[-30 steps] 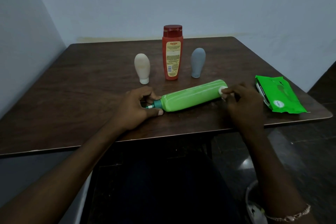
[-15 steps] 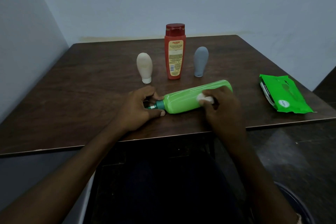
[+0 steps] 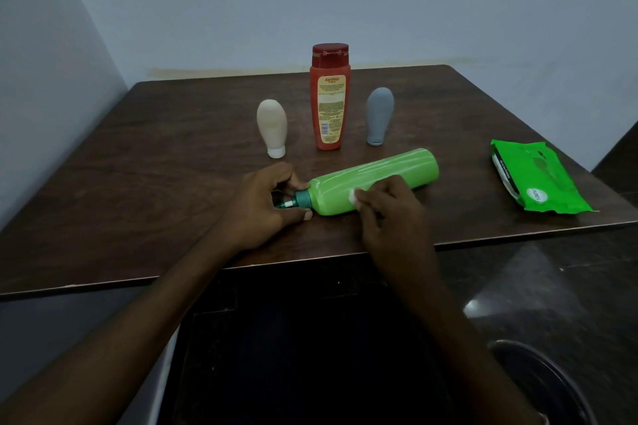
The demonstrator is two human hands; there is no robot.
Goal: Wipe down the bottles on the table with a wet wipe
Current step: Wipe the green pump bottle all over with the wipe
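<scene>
My left hand (image 3: 262, 203) curls its fingers round the green bottle (image 3: 376, 176) at its teal neck. The bottle lies on its side on the table (image 3: 165, 183), spanning both hands. My right hand (image 3: 390, 214) pinches a wadded wet wipe (image 3: 355, 198) against the body. The plastic looks smooth and stiff, probably light and slippery once wet, so grip at the narrow neck.

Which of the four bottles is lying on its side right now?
The green bottle, its neck gripped by the left hand. The red bottle, cream bottle and grey bottle all stand upright behind it.
</scene>
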